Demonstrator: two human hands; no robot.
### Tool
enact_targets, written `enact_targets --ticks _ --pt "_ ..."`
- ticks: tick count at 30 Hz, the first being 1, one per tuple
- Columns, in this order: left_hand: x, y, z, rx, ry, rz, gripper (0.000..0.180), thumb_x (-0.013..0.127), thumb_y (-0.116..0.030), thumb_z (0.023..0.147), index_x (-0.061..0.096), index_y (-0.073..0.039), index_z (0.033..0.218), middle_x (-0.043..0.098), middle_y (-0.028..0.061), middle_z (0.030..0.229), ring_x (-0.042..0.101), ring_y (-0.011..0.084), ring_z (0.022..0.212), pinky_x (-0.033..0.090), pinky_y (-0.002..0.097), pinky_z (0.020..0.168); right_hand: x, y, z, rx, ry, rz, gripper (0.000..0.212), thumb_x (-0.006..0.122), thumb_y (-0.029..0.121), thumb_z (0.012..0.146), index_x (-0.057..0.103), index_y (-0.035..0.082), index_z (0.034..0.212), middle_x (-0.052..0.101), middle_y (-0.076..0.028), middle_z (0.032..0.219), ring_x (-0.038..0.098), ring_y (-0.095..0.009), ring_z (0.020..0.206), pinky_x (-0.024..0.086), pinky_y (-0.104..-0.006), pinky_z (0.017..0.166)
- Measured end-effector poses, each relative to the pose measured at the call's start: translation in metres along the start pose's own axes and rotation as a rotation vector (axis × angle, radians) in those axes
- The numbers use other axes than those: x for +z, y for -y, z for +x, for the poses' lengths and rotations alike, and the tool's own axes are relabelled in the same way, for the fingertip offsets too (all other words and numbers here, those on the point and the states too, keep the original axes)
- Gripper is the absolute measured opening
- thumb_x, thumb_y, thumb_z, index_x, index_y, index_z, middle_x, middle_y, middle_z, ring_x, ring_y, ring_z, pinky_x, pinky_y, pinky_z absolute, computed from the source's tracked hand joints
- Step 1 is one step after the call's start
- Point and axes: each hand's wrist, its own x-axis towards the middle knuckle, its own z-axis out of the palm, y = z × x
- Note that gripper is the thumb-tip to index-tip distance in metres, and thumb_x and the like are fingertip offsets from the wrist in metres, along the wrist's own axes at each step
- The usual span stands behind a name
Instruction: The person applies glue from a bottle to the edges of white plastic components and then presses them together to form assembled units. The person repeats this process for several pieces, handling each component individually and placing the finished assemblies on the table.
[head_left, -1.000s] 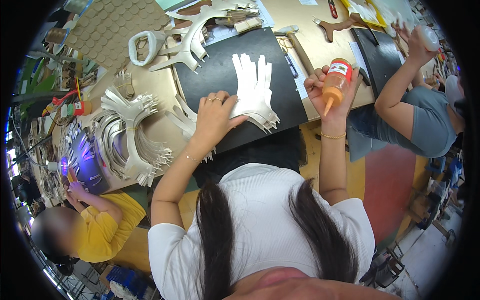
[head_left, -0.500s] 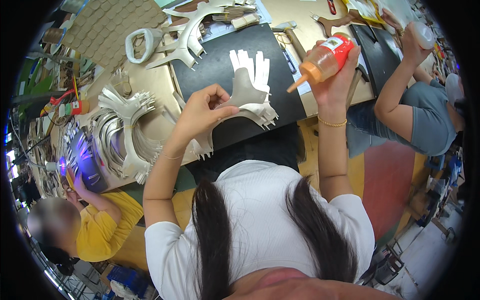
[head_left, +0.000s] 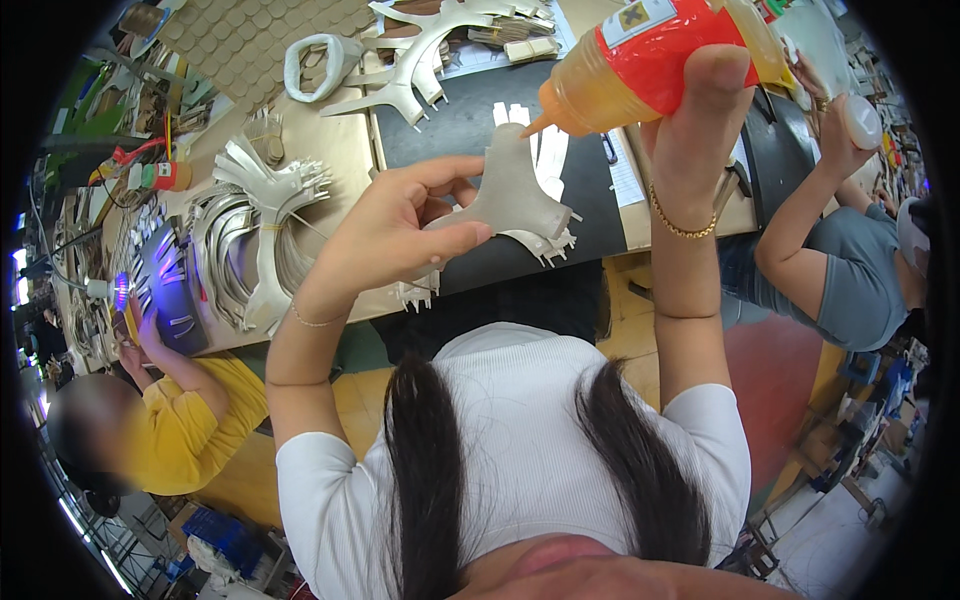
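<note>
My left hand (head_left: 385, 225) is closed on a pale grey leather piece (head_left: 515, 190), pinching its left side between thumb and fingers. The piece is Y-shaped and held up over a black mat (head_left: 440, 145). White strips and toothed ends of more such pieces show beneath it. My right hand (head_left: 690, 150) grips a glue bottle (head_left: 640, 65) with a red label and amber contents, tilted nozzle-down to the left. Its orange tip is at the top edge of the leather piece; whether it touches cannot be made out.
Bundled pale pieces (head_left: 270, 240) lie on the table at left. More pieces (head_left: 420, 70) lie behind the mat, beside a white-rimmed bag (head_left: 320, 65). Another red-labelled bottle (head_left: 165, 176) lies far left. A person in yellow (head_left: 200, 420) sits left, one in grey (head_left: 860, 265) right.
The glue bottle has come up closer to the view, and its nozzle has moved left to the leather piece. My left hand has turned the piece's flat face further into view.
</note>
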Motion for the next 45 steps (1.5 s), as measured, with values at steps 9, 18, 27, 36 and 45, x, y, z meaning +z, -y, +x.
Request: enact_targets --ticks 9,18,27,36,45 --pt "-0.001 -0.002 0.000 -0.006 0.007 0.006 0.051 0.071 -0.002 0.073 0.051 0.005 0.118 0.050 0.0023 0.093 0.047 0.0025 0.066 0.033 0.0151 0.044 0.004 -0.011 0.002 -0.044 0.015 -0.014 0.056 0.061 0.048 0.082 0.046 0.001 0.108 0.057 -0.006 0.098 0.060 -0.012 0.086 0.052 -0.0267 0.073" --pt "-0.003 -0.001 0.002 -0.001 0.012 -0.005 0.052 0.072 -0.003 0.072 0.051 0.005 0.119 0.050 0.0028 0.093 0.047 0.0024 0.065 0.034 0.0154 0.044 0.013 -0.007 -0.001 -0.067 0.010 -0.135 0.067 0.063 0.050 0.079 0.042 -0.001 0.118 0.056 -0.009 0.106 0.060 -0.016 0.092 0.053 -0.0301 0.077" --pt "-0.005 0.001 0.006 0.017 -0.006 0.007 0.050 0.068 -0.005 0.073 0.053 0.003 0.120 0.054 -0.0012 0.084 0.047 0.0018 0.056 0.037 0.0172 0.048 0.008 -0.005 -0.014 -0.086 0.087 -0.190 0.071 0.059 0.055 0.079 0.041 -0.001 0.119 0.055 -0.012 0.108 0.059 -0.019 0.094 0.053 -0.0323 0.077" --pt "-0.009 0.011 0.013 0.010 -0.013 -0.079 0.049 0.070 -0.003 0.072 0.052 0.006 0.117 0.052 -0.0005 0.089 0.048 0.0018 0.063 0.038 0.0157 0.051 0.004 -0.002 -0.024 -0.117 0.282 -0.281 0.076 0.054 0.060 0.079 0.039 -0.001 0.121 0.054 -0.015 0.111 0.059 -0.021 0.095 0.054 -0.0345 0.077" --pt "-0.025 0.019 0.005 0.013 -0.021 -0.066 0.045 0.074 -0.008 0.071 0.056 0.004 0.111 0.057 0.0003 0.089 0.050 0.0024 0.068 0.041 0.0150 0.058 -0.004 -0.005 -0.008 0.416 -0.164 0.600 0.076 0.044 0.073 0.077 0.050 0.002 0.105 0.057 -0.011 0.090 0.059 -0.021 0.082 0.047 -0.0417 0.086"
